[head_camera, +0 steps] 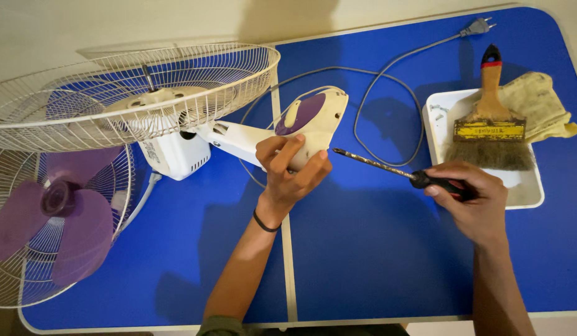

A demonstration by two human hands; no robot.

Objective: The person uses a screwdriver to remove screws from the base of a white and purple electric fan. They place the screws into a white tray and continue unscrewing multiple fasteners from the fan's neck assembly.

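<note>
Right hand [474,202]: clamped around black handle of screwdriver [397,171], right of table [363,249] centre, fingers curled over the grip, forearm entering from the near edge. Shaft dark and worn, angled up-left, tip just beside, seemingly short of, the fan base [310,121].

Left hand [290,168]: closed around lower end of fan base near table centre, thumb and fingers wrapped across the cream housing, dark band at wrist, forearm rising from near edge along the centre seam. Base cream with purple oval panel, joined by white neck to motor housing [175,152] further left.

Near left corner: detached grille half [27,230] with purple blades [55,218], lying flat and overhanging the edge. Beyond it, toward far left corner: second wire grille [133,93], tilted, fixed to motor.

Right edge: white tray [525,190] carrying wide paintbrush [487,124], yellowish cloth [540,106] partly beneath. Grey cord [388,81] looped across far side, plug [478,27] at far right corner.
</note>
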